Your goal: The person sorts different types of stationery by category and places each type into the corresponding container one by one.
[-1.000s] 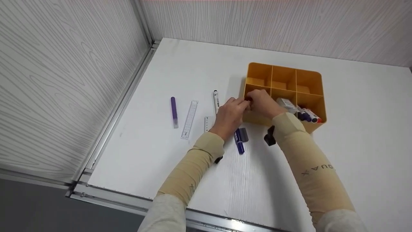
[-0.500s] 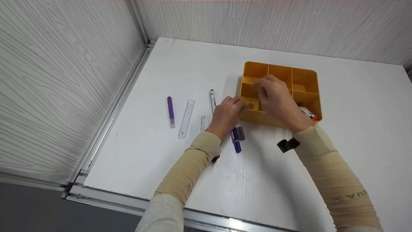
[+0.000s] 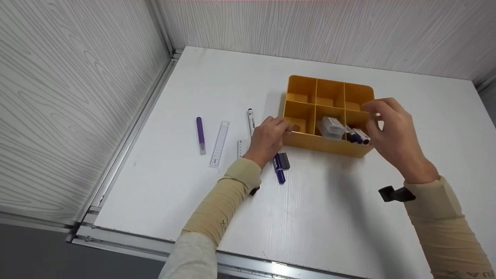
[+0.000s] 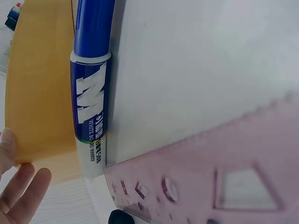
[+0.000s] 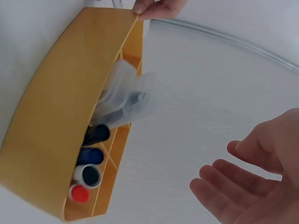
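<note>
R hand (image 3: 399, 137) is shifted to R end of box (image 3: 323, 145), empty, fingers loosely bent; box on table (image 3: 306, 221) is gripped by L hand (image 3: 267, 137), steadying prob. underway, blue marker (image 3: 279, 170) pickup prob. needed next.

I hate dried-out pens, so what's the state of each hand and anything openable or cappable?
Yellow plastic organizer, open on top
Left hand, gripping the organizer's corner
Right hand, holding nothing
Blue-and-white whiteboard marker, capped
Slim purple pen, clear cap on
White marker with black end, cap unclear
Clear plastic case, lid unclear
Four round markers in organizer, caps unclear
</note>
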The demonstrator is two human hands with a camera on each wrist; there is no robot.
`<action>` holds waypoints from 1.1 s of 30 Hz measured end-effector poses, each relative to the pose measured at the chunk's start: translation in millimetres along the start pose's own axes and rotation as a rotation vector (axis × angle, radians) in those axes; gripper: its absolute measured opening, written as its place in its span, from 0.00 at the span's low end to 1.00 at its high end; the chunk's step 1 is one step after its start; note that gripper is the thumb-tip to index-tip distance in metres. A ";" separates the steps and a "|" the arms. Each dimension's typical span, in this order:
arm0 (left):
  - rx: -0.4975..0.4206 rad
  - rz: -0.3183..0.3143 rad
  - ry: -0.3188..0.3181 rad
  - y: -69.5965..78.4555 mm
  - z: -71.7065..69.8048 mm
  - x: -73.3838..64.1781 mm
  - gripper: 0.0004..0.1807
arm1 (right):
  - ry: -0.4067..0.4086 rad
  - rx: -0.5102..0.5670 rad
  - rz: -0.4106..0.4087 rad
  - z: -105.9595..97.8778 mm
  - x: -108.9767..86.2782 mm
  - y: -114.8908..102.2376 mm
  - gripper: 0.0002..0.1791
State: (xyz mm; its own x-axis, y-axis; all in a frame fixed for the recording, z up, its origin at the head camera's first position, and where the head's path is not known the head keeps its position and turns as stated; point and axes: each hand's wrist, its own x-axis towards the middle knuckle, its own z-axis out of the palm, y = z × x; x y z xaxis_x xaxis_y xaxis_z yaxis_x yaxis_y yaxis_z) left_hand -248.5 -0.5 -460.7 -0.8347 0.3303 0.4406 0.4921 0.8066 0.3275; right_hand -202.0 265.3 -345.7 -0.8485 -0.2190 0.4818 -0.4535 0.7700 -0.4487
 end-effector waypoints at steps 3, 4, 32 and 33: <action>0.005 0.003 0.004 -1.6 -0.7 -0.5 0.05 | 0.004 -0.003 0.050 -3.9 -11.9 11.5 0.13; 0.005 0.005 0.007 -2.3 -0.7 -0.4 0.05 | 0.008 -0.004 0.064 -4.9 -16.0 14.8 0.13; -0.001 0.022 0.034 -2.1 2.5 -1.2 0.05 | -0.173 0.483 0.523 34.1 -73.3 107.8 0.31; -0.005 0.023 0.035 -2.4 2.9 -1.5 0.05 | -0.173 0.519 0.500 34.2 -74.0 108.8 0.30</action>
State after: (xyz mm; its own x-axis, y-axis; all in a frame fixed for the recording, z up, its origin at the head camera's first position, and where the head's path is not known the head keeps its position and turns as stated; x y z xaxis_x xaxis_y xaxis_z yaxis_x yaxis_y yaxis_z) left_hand -249.1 -1.5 -464.5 -0.8142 0.3314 0.4766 0.5121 0.7967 0.3209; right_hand -197.9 344.8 -455.9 -0.9990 -0.0407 0.0208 -0.0363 0.4298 -0.9022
